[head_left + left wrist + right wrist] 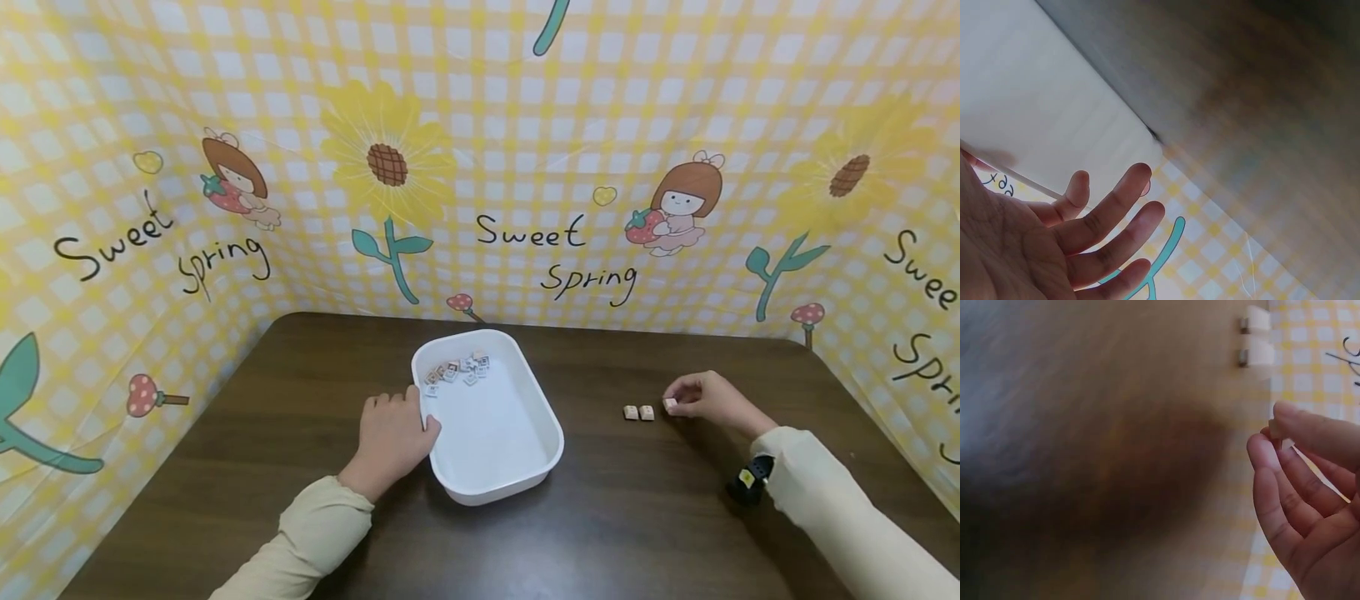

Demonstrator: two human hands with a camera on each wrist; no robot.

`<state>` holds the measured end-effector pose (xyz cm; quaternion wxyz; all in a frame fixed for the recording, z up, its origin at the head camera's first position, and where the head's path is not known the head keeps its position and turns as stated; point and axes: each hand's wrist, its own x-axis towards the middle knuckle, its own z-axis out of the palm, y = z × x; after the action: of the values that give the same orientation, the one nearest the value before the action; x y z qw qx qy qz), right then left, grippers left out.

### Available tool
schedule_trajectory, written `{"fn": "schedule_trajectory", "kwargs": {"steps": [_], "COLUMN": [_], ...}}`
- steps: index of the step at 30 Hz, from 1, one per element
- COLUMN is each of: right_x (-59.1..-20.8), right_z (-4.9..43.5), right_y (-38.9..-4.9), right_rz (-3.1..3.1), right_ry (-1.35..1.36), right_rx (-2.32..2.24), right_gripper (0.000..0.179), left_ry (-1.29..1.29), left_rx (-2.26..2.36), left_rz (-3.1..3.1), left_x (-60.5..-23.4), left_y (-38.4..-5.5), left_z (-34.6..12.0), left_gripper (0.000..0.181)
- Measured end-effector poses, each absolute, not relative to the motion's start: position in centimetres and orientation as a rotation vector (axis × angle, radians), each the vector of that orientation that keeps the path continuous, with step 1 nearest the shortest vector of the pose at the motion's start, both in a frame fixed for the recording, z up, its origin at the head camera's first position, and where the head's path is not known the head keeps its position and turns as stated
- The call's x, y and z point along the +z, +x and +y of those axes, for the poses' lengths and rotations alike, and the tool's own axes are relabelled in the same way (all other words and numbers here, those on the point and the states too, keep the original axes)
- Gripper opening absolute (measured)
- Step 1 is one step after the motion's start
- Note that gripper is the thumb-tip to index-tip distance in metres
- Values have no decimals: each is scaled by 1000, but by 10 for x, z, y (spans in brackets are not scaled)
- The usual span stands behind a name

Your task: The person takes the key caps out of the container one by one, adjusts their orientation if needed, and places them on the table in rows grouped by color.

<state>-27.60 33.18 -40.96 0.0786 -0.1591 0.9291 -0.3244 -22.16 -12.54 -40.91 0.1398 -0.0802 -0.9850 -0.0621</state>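
My right hand (708, 400) pinches a small pale keycap (670, 405) between thumb and fingertips, low over the table. In the right wrist view this keycap (1276, 429) is mostly covered by the fingertips. Just left of it, two keycaps (638, 412) sit side by side on the table. My left hand (393, 435) holds the left wall of a white tray (534, 387), thumb over the rim and the other fingers outside. The left wrist view shows those outer fingers (1107, 219) loosely spread beside the tray wall. Several keycaps (457, 367) lie at the tray's far end, some overturned.
The dark brown table (300, 375) carries the tray near its middle. A yellow checked cloth (525, 125) with printed flowers and lettering stands along its back and sides. A dark watch-like device (750, 481) sits at the right wrist.
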Motion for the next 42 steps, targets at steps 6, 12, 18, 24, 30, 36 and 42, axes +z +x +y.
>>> {"fn": "schedule_trajectory", "kwargs": {"steps": [6, 12, 18, 24, 30, 36, 42], "right_x": [-423, -426, -426, -428, -429, -419, -378], "right_z": [337, 335, 333, 334, 336, 342, 340], "right_y": [-278, -279, -278, -278, -278, -277, -283], "right_rz": [2802, 2779, 2790, 2790, 2765, 2703, 2709], "right_ry": [-533, -552, -570, -568, -560, -594, -574], "right_rx": [-987, -1002, -989, -992, -1003, -1020, -1024], "right_gripper": [17, 17, 15, 17, 25, 35, 44], "left_ry": [-230, -222, -217, -214, -215, -217, -219], "left_rx": [-187, -186, -178, -181, -181, -190, -183], "left_rz": [-2847, -2867, -2865, -2868, -2872, -2879, -2849], "left_x": [-410, -410, -410, -409, -409, -409, -409], "left_y": [-222, -222, -222, -220, -220, -220, -220], "left_z": [-126, -126, -126, -125, -124, -123, -125], "left_gripper": [38, 39, 39, 38, 38, 38, 37]}}
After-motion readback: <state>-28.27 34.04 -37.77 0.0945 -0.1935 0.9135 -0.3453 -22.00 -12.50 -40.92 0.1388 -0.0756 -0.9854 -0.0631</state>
